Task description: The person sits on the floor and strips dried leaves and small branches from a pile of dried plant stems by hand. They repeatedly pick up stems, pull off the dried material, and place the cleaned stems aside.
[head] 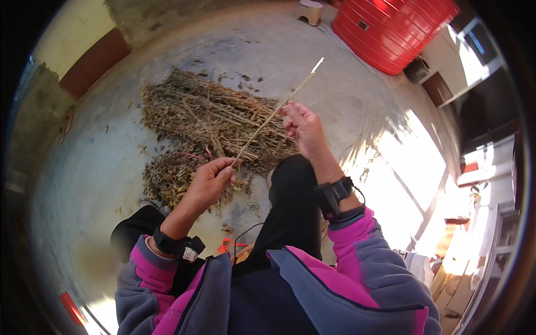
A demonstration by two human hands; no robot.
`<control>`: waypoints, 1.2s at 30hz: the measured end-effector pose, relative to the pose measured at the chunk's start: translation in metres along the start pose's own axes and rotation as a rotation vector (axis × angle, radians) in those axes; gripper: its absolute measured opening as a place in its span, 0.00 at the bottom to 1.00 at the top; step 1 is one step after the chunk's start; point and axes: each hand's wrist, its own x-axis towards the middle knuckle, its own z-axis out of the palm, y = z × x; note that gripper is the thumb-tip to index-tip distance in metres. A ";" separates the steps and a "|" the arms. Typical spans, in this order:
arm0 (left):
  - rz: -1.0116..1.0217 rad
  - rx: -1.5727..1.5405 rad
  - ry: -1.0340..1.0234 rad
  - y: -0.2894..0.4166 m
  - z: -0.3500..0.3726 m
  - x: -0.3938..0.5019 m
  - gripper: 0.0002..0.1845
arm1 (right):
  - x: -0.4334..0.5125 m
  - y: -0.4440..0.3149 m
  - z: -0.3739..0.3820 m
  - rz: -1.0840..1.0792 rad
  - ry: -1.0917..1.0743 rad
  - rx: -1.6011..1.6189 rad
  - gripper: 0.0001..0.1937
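A thin, pale dried plant stalk slants up and to the right in front of me. My left hand pinches its lower end between thumb and forefinger. Partway up the stalk is my right hand, its fingertips at the stem and the other fingers curled; whether they grip it is hard to tell. Beneath my hands, a large heap of dried stalks with leaves or seed heads lies on the floor. A smaller leafy bunch of darker and yellowish tops adjoins it, near my left foot.
The concrete floor has scattered plant bits. A big red ribbed tank stands at the upper right, beside a small plastic stool. More dried stalks lie at the right by a sunlit patch. A white sack sits at the lower right.
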 end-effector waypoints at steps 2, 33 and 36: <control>-0.076 -0.046 -0.103 0.004 0.037 0.005 0.14 | -0.043 0.005 -0.016 0.019 0.036 -0.080 0.18; 0.126 -0.435 -0.132 0.016 0.120 0.090 0.10 | -0.014 -0.064 -0.041 -0.114 0.032 -0.421 0.12; 0.052 -0.463 0.094 -0.008 0.048 0.099 0.11 | 0.027 -0.051 0.018 -0.142 -0.136 -0.417 0.11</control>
